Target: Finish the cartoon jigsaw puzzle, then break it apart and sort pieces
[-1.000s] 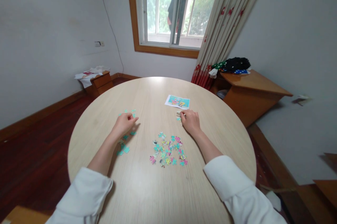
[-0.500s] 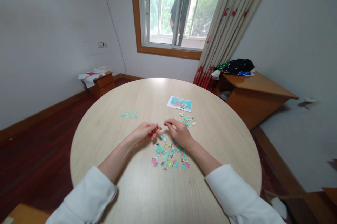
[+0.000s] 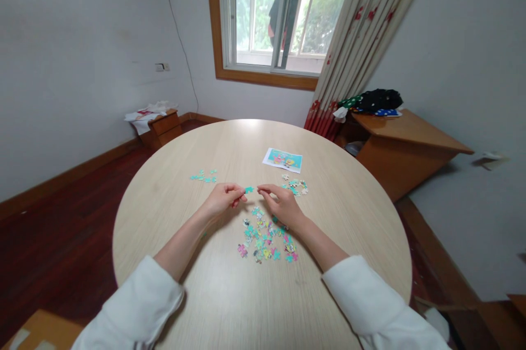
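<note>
Piece [image 3: 249, 190] in left hand [image 3: 225, 198], pinched at its edge between thumb and fingers, over the table [image 3: 246, 300] beyond the pile [image 3: 266, 240]. Judging by pose, at a close-handling step; next likely calling for a steady pinch and fine fingertip control. Right hand [image 3: 283, 205] just beside, thumb and forefinger nearly together, hold on anything impossible to tell; both angled inward.

I'm seeing room at the near side of the table [image 3: 250, 306], but loose puzzle pieces [image 3: 258, 243] are blocking the way through the middle.
</note>
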Tool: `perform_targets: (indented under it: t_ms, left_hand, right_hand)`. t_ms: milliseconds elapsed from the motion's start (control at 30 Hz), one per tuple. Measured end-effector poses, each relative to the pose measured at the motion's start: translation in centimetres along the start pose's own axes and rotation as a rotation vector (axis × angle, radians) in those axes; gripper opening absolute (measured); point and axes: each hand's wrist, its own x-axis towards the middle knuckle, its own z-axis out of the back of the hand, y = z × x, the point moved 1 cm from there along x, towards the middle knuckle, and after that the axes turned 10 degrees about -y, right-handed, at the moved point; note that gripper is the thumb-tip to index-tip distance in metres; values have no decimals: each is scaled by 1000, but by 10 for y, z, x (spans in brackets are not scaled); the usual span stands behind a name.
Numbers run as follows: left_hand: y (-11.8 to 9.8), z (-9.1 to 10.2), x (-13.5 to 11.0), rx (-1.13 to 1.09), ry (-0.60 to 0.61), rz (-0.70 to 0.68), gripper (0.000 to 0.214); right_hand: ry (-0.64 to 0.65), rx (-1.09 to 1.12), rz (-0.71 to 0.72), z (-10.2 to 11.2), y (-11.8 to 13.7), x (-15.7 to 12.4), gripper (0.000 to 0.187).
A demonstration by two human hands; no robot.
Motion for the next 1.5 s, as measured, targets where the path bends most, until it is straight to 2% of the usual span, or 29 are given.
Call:
perform_targets:
  t_ms: [133, 267, 400, 633, 1033, 1367, 1500]
  left_hand:
    - [-4, 12, 4, 40, -80, -29, 26]
    - [-3, 29, 11, 107, -114, -60, 33]
    - [-1, 37, 15, 118, -140, -81, 38]
    - [2, 39, 17, 115, -177, -89, 37]
    - [1, 45, 18, 147, -114, -50, 33]
    - [4, 43, 15, -135, -134, 155, 25]
    - [4, 41, 15, -210, -180, 176, 26]
  right_hand:
    - [-27, -41, -49, 5, -12, 1, 19]
    - [-62, -90, -94, 10, -20, 4, 18]
    - [-77, -108, -130, 13, -26, 4, 19]
    - [-60, -118, -226, 17, -38, 4, 21]
    - [-90, -206, -310, 24, -52, 4, 23]
    - [-86, -185, -313, 24, -56, 2, 23]
    - [-86, -186, -319, 24, -54, 2, 23]
